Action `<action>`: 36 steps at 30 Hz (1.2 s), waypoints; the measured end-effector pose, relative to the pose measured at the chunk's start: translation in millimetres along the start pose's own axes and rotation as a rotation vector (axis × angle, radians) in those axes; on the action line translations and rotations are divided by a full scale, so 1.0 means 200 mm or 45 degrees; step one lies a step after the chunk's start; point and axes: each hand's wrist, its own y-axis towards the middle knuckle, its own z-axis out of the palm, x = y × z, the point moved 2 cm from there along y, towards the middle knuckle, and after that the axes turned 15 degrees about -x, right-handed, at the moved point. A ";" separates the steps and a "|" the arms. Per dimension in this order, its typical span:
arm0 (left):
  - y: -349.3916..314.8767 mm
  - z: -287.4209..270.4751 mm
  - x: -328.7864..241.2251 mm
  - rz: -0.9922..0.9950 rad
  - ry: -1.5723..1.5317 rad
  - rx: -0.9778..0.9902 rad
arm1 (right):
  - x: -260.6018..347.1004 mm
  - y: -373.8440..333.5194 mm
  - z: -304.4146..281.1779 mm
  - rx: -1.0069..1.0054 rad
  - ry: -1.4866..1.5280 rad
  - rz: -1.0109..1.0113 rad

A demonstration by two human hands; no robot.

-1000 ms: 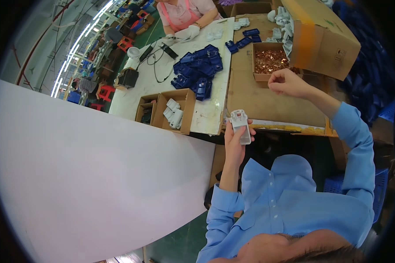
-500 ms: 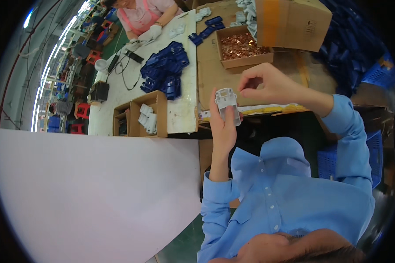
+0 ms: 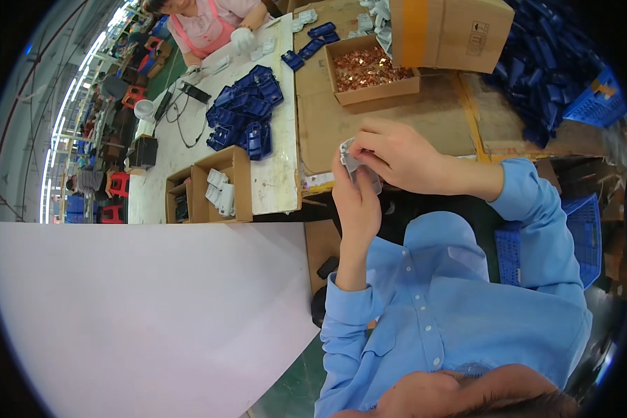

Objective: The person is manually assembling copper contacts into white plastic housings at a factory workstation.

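Note:
Near the front edge of the cardboard-covered table, my left hand (image 3: 356, 203) is closed around a small whitish, translucent plastic housing (image 3: 346, 149), thumb along its face. My right hand (image 3: 401, 159) bends over the housing's upper end, its fingers pinched together against it. Whatever those fingertips may hold is hidden behind them. Beyond my hands stands a shallow carton (image 3: 383, 93) of small, shiny copper-coloured metal parts (image 3: 366, 68).
Blue plastic housings (image 3: 240, 108) lie heaped on the white table (image 3: 275, 188), beside a carton (image 3: 241, 182) holding whitish housings. A large carton (image 3: 442, 35) stands at the back, near a blue pile (image 3: 543, 66). Across the table sits a person (image 3: 212, 24) in a pink apron.
My right hand has moved left and down from beside the housing onto its upper end. The housing now tilts and is partly covered. The view has shifted slightly.

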 end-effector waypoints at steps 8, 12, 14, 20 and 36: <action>-0.02 0.02 -0.02 0.047 0.058 -0.037 | -0.03 0.01 -0.02 -0.032 -0.075 0.110; -0.02 0.02 0.00 -0.049 -0.029 0.008 | -0.02 0.03 -0.05 -0.107 -0.062 0.105; -0.04 0.02 -0.02 -0.022 -0.010 -0.001 | -0.02 0.03 -0.06 -0.033 0.002 0.157; -0.05 0.04 0.01 0.025 -0.019 0.009 | -0.02 0.04 -0.11 0.112 -0.002 0.232; -0.03 0.07 0.01 -0.126 -0.134 -0.042 | -0.04 -0.01 -0.09 -0.037 0.037 0.150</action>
